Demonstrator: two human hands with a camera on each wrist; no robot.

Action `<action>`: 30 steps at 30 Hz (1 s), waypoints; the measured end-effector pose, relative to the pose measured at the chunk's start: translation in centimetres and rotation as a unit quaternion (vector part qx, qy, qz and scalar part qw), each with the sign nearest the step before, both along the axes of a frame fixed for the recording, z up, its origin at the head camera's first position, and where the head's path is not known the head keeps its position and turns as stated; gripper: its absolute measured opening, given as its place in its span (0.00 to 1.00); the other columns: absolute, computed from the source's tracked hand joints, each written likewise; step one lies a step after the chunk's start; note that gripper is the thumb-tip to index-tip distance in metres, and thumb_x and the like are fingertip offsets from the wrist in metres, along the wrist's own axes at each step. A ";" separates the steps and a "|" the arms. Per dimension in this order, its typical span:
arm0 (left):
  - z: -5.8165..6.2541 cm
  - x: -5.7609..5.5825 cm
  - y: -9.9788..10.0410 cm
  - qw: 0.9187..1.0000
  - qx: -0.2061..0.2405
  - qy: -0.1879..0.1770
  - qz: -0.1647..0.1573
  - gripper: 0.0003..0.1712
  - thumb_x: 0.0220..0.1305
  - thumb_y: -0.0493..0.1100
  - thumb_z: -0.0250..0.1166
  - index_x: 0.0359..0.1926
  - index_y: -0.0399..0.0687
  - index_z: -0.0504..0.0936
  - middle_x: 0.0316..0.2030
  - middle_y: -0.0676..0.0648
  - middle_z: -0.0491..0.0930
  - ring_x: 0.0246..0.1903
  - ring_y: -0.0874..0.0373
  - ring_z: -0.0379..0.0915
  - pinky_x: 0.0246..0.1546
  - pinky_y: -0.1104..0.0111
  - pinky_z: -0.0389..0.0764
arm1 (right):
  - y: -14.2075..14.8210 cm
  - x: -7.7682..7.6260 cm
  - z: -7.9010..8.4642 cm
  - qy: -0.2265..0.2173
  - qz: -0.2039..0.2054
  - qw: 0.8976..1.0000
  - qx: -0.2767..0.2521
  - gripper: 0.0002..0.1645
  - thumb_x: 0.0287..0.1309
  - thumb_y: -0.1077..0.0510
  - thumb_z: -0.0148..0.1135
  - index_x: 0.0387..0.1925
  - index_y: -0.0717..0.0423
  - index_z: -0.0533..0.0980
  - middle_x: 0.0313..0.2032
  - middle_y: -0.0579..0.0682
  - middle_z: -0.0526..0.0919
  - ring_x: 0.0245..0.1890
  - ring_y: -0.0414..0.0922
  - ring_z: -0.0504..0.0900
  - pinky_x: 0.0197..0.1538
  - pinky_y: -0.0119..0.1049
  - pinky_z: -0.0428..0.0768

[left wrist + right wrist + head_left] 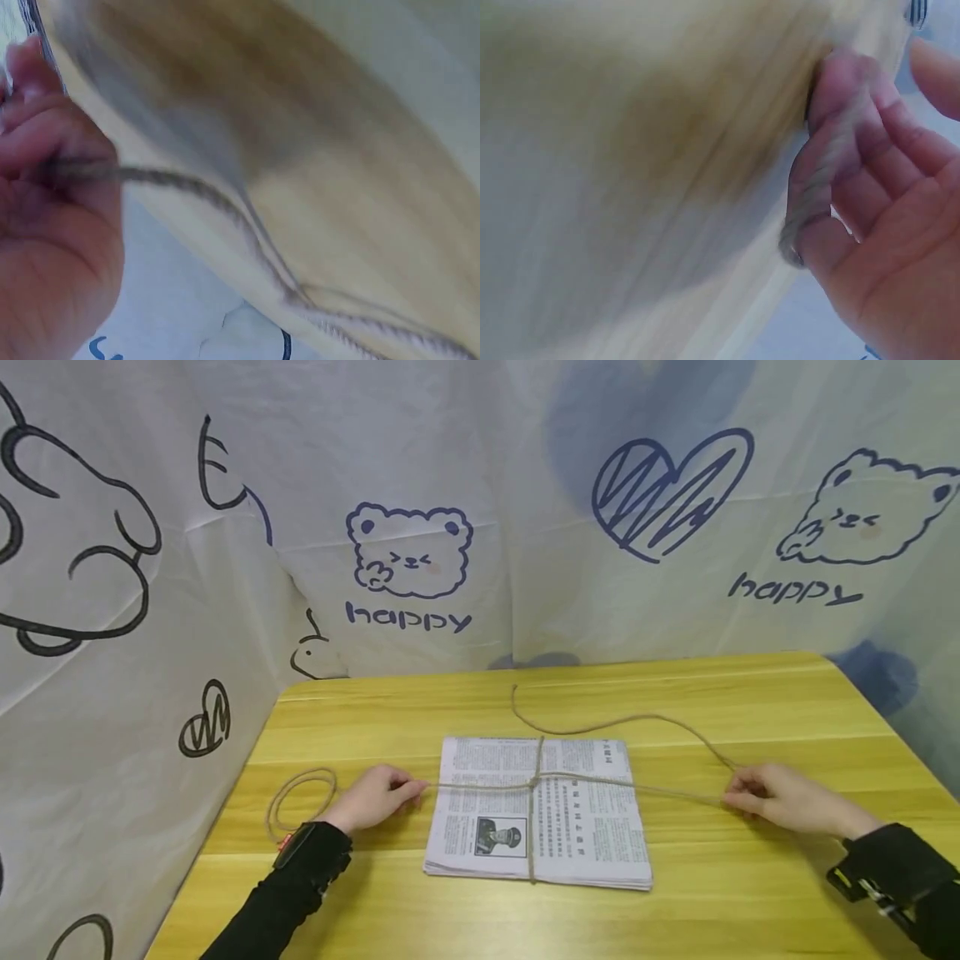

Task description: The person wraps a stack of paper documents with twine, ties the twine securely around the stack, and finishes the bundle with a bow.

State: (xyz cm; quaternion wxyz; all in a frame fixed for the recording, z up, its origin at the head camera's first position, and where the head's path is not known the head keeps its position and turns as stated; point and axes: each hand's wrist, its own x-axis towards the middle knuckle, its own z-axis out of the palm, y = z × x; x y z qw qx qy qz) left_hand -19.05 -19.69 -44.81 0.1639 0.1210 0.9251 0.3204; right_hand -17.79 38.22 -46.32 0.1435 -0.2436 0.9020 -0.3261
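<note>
Newspaper stack (555,822) lay flat approx. mid-table, near edge angled slightly, w/ rope (532,843) round it front-to-back. The strands met on top, nr the middle — couldn't tell if knotted. L hand (377,797) was just off the stack's L edge, thumb & fingers closed in a pinch on the strand running L from the crossing. R hand (787,799) was well apart from the R edge, fingers curled round the R strand; the R wrist view had rope lying across the bent fingers.

From R hand the rope tail (645,717) curved behind the stack, its tip nr the table's back edge. A rope coil (269,806) sat beyond L wrist, nr the table's L edge — tight there. More room on R: a broad stretch of table (697,868) btwn stack & R hand, plus a wide strip in front of the stack. White cloth (525,577) w/ bear & heart drawings stood along the back edge. Both sleeves black; wrist views partly blurred.
</note>
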 end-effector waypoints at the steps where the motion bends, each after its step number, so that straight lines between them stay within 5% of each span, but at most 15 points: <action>1: 0.1 0.0 -0.2 1.000 -0.001 0.003 0.001 0.21 0.77 0.52 0.55 0.31 0.45 0.85 0.21 0.52 0.76 0.20 0.63 0.65 0.24 0.72 0.65 | -0.3 0.1 0.2 0.007 -0.011 1.000 0.005 0.09 0.74 0.57 0.56 0.39 0.55 0.80 0.26 0.39 0.78 0.23 0.30 0.70 0.26 0.30 0.69; 5: 0.9 0.1 -1.3 1.000 0.007 0.024 0.019 0.20 0.80 0.49 0.50 0.46 0.41 0.85 0.38 0.44 0.86 0.36 0.55 0.80 0.39 0.63 0.80 | -1.9 0.4 1.1 0.065 -0.062 0.996 0.016 0.10 0.75 0.56 0.54 0.46 0.56 0.80 0.36 0.44 0.84 0.33 0.33 0.79 0.36 0.31 0.79; 11: 2.6 0.6 -2.5 0.996 0.033 0.059 0.059 0.21 0.82 0.45 0.46 0.54 0.34 0.79 0.45 0.36 0.84 0.46 0.43 0.82 0.48 0.54 0.81 | -5.9 0.9 2.5 0.097 -0.123 0.988 0.004 0.14 0.73 0.55 0.57 0.49 0.59 0.81 0.42 0.52 0.87 0.41 0.38 0.83 0.42 0.32 0.82; 16: 1.6 1.6 0.8 0.998 -0.003 0.045 0.053 0.23 0.77 0.54 0.55 0.55 0.40 0.80 0.44 0.44 0.85 0.44 0.53 0.81 0.47 0.59 0.81 | -9.3 1.3 2.2 0.033 -0.115 0.993 -0.012 0.23 0.69 0.54 0.62 0.55 0.68 0.74 0.43 0.54 0.85 0.43 0.45 0.83 0.42 0.32 0.81; 21: 0.6 2.3 4.8 0.998 -0.031 0.017 0.055 0.31 0.65 0.60 0.68 0.53 0.37 0.79 0.31 0.49 0.79 0.30 0.59 0.72 0.32 0.68 0.72 | -11.0 1.1 1.7 -0.048 -0.107 0.993 -0.018 0.40 0.63 0.49 0.68 0.62 0.75 0.66 0.45 0.58 0.84 0.44 0.47 0.83 0.42 0.36 0.80; 25: 0.8 2.4 6.0 0.995 -0.049 -0.003 0.088 0.34 0.60 0.57 0.73 0.52 0.32 0.77 0.27 0.46 0.76 0.26 0.56 0.69 0.27 0.68 0.67 | -11.8 0.5 1.7 -0.100 -0.120 0.987 -0.041 0.45 0.60 0.48 0.71 0.64 0.77 0.64 0.46 0.60 0.84 0.44 0.47 0.83 0.43 0.37 0.80; 30: 0.8 2.0 6.3 0.992 -0.054 -0.023 0.111 0.34 0.58 0.52 0.75 0.54 0.29 0.77 0.35 0.42 0.81 0.30 0.55 0.72 0.32 0.66 0.74 | -12.2 -0.3 1.4 -0.174 -0.149 0.970 -0.079 0.46 0.61 0.50 0.70 0.66 0.78 0.61 0.42 0.59 0.82 0.39 0.46 0.81 0.38 0.35 0.79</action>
